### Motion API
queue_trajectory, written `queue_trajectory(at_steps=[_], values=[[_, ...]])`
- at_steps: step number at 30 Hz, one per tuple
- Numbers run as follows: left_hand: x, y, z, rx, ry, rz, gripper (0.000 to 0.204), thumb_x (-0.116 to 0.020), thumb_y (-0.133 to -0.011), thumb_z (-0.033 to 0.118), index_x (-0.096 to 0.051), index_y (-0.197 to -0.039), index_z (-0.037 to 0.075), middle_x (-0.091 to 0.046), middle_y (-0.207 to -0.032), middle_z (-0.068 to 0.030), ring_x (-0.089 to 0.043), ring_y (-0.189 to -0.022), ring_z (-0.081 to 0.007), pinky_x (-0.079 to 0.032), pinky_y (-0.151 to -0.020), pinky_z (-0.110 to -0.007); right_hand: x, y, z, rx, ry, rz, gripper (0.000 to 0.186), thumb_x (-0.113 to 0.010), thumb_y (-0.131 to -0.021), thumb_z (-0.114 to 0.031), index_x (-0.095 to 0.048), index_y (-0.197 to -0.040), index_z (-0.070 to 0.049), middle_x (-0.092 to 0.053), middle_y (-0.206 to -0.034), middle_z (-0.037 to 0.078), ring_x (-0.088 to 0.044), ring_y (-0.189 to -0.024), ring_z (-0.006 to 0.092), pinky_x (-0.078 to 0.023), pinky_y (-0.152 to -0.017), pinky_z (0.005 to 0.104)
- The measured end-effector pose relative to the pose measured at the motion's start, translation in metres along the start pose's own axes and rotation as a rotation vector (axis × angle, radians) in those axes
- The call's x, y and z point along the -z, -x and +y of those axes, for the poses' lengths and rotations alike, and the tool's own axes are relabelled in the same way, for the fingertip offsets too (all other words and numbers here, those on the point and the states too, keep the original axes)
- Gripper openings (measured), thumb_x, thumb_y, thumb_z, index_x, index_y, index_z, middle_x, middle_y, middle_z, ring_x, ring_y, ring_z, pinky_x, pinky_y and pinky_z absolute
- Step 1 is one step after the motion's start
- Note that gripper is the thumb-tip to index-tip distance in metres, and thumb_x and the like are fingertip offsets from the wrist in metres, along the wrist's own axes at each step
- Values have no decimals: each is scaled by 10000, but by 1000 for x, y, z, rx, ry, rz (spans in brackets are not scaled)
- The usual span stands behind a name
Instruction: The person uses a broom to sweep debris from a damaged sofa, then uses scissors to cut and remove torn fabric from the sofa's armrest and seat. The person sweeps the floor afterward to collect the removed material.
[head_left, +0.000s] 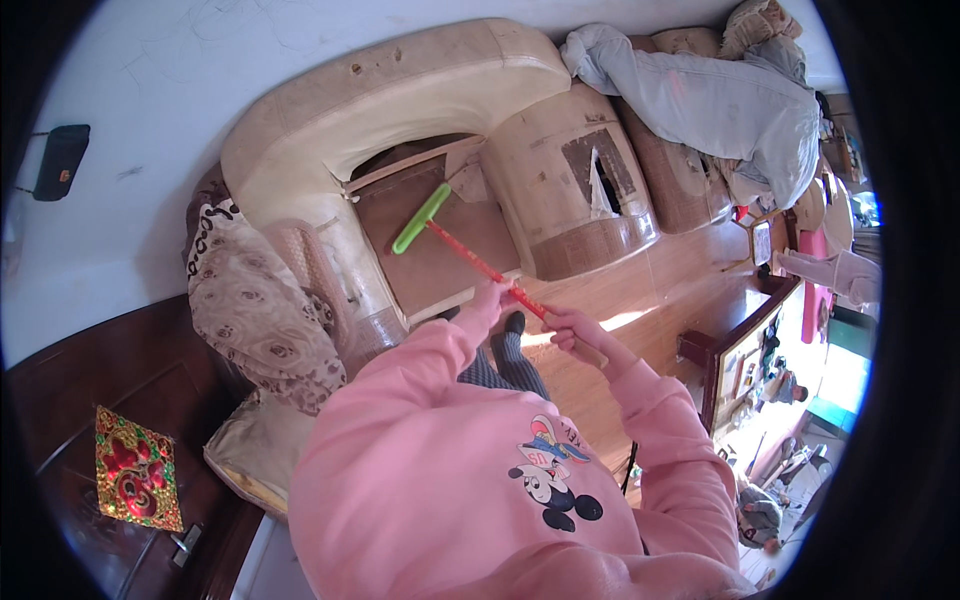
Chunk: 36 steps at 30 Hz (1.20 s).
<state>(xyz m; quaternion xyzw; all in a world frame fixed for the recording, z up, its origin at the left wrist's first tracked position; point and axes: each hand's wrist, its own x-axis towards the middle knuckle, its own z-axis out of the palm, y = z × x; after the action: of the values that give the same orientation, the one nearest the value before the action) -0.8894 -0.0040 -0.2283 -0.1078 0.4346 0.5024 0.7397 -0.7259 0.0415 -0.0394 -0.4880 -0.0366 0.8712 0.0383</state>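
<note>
Both my hands hold the red patterned handle of a broom (465, 253), whose long green head points away from me, over the seat frame of an armchair (440, 270) with its cushion off. Any bristles under the head are hidden. Farther up the handle, my left hand (492, 298) is closed around it. My right hand (576, 334) grips it closer to its near end, a little to the right. Whether the head touches the brown seat panel, I cannot tell.
A worn section (575, 185) with torn upholstery adjoins the armchair on its right, with a grey cloth (710, 110) farther right. Patterned fabric (260, 290) drapes the left arm. At the right stands a glass-topped table (740, 370) with objects on it. A dark door (60, 440) is lower left.
</note>
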Motion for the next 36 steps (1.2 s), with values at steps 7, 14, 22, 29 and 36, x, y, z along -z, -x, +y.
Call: queue_trajectory(at_steps=[7, 14, 22, 29, 36], values=[[9, -76, 60, 33, -168, 62, 109, -573, -872, 106, -531, -891, 8, -601, -798, -108, -644, -778, -269, -565, -729, -404, -7, -75, -19, 116, -115, -17, 403, -463, -893, -25, -375, -1279, -102, -472, -785, 27, -376, -497, 22, -317, -388, 138], [10, -67, -8, 241, -281, 129, 123, -574, -869, 113, -527, -901, 4, -607, -793, -120, -648, -754, -264, -564, -717, -415, 22, -49, 22, 28, -191, 66, 355, -456, -912, -58, -394, -1253, -136, -474, -780, 35, -371, -486, 23, -310, -378, 138], [-18, 0, -51, 281, -149, -26, 113, -559, -879, 118, -529, -923, 18, -617, -851, -133, -647, -797, -271, -557, -753, -413, 22, 36, 29, -20, -13, 148, 412, -457, -900, -38, -364, -1296, -106, -466, -788, 32, -364, -487, 18, -298, -398, 140], [-7, 32, -25, 336, -104, -69, 111, -550, -891, 124, -550, -919, 17, -625, -882, -133, -639, -841, -273, -553, -780, -382, 5, 46, 25, -43, 232, 118, 549, -514, -861, -29, -326, -1374, -80, -513, -778, 33, -408, -500, 30, -343, -411, 179], [-1, 39, -9, 386, -11, -36, 139, -547, -893, 132, -559, -927, -3, -627, -910, -146, -624, -903, -246, -520, -834, -345, -9, 41, 15, -11, 661, 91, 664, -577, -810, -17, -291, -1404, -92, -516, -712, 27, -487, -492, 82, -421, -430, 225]])
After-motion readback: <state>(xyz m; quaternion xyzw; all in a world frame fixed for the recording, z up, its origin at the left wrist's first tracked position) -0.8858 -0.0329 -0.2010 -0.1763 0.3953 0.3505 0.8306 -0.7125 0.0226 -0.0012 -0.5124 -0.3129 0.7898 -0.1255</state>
